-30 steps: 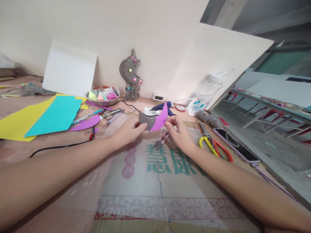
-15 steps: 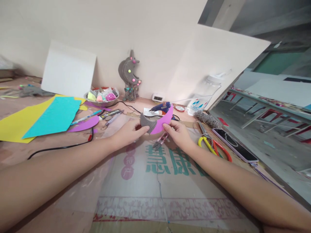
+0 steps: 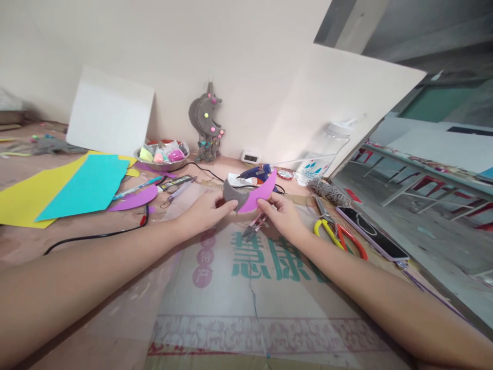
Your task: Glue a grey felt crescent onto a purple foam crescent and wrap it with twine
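Between my two hands is a crescent moon cutout (image 3: pixel 257 198), its left part wrapped in grey yarn and its right part bare purple. My left hand (image 3: pixel 215 206) pinches the grey end, thumb in front. With thumb and fingers, my right hand (image 3: pixel 280 211) grips the purple side. Just below the crescent, a pair of thread snips (image 3: pixel 254 227) lies on the printed plastic sheet (image 3: pixel 215 303). A blue hot glue gun (image 3: pixel 257 172) rests behind it. Scissors (image 3: pixel 339 234) with yellow and red handles lie right of my right hand.
Yellow and turquoise sheets (image 3: pixel 82 187), a purple cutout (image 3: pixel 134 199) and pens lie left. A bowl of coloured clay (image 3: pixel 162 160) and a finished grey moon hanging (image 3: pixel 207 121) are behind. Grey yarn (image 3: pixel 329 191), a phone (image 3: pixel 372 234) and a plastic jug (image 3: pixel 319 154) are at right.
The crescent stays between both hands in nearly the same pose. The whole view has shifted very slightly; nothing was let go or picked up.
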Tool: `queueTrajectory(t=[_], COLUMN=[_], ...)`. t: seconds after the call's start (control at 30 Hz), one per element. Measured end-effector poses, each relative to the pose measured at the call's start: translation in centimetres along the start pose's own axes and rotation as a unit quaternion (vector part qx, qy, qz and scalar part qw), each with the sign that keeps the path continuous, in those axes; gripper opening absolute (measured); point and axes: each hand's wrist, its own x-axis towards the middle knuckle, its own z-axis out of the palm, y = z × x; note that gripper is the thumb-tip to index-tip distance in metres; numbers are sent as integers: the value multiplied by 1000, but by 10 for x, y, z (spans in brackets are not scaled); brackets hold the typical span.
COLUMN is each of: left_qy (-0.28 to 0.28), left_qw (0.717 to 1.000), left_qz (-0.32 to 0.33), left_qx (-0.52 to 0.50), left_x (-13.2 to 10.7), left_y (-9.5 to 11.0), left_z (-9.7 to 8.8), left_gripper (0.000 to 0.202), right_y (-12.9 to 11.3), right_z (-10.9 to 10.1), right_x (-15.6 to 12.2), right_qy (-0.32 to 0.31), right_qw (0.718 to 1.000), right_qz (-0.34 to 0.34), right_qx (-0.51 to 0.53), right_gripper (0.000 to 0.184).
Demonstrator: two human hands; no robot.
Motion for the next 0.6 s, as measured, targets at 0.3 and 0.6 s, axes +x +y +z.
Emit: queueTrajectory(t=[0.3,0.6], left_qy=[25,37], left_qw=[998,998], left_qz=[-10,-18], left_qx=[-58,-54], left_x=[1,7], left_y=[3,-4], left_z=[-3,-4], left_gripper=[29,36], right_y=[-1,-2], right_z=[1,-2], right_x=[-1,0], right_qy=[-7,-16], right_qw=[1000,998], right_qz=[5,-45], right_qx=[-4,-34], right_gripper=[29,30])
